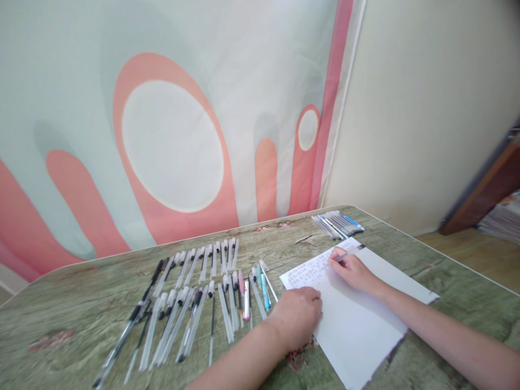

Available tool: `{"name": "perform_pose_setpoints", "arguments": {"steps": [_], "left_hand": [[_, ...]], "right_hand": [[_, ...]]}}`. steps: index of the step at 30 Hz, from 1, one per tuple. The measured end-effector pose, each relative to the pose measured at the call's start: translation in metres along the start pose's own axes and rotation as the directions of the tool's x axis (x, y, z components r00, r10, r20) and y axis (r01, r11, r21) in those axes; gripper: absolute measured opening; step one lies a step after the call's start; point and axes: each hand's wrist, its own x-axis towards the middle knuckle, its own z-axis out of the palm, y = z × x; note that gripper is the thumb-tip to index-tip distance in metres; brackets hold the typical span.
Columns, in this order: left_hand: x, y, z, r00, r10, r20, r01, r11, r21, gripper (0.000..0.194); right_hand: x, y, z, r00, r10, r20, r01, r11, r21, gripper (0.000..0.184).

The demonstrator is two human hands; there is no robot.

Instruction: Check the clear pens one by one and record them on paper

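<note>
A white sheet of paper (365, 319) lies at an angle on the table, with rows of small handwriting (309, 272) across its upper left part. My right hand (352, 269) pinches a clear-barrelled pen (351, 252) over the written lines. The pen slants, its dark end (361, 247) pointing up to the right; its tip is hard to make out. On the sheet's left edge rests my left hand (298, 314), its fingers curled together and the fingertips hidden beneath. Close by on the left lie a blue pen (265, 292) and a white pen (268, 279).
Two rows of capped clear pens (179, 319) spread over the left half of the wood-patterned table (73, 303). A pink pen (246, 300) lies among them. A bundle of thin pens or refills (337, 223) sits beyond the paper. A printed curtain (195, 162) hangs behind.
</note>
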Motion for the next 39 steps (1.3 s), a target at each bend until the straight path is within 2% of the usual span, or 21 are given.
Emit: {"name": "perform_pose_setpoints", "arguments": {"steps": [21,39], "left_hand": [[-0.0001,-0.0008,0.0020,1.000,-0.005,-0.008,0.005,1.000,-0.006,0.027],[-0.0003,-0.0013,0.0020,1.000,0.015,0.003,-0.015,1.000,0.007,0.025]], "right_hand": [[-0.0002,0.0003,0.0004,1.000,-0.012,-0.002,0.012,1.000,-0.008,0.017],[0.0017,0.0020,-0.0008,0.999,0.031,-0.027,-0.030,0.999,0.017,0.018]]}}
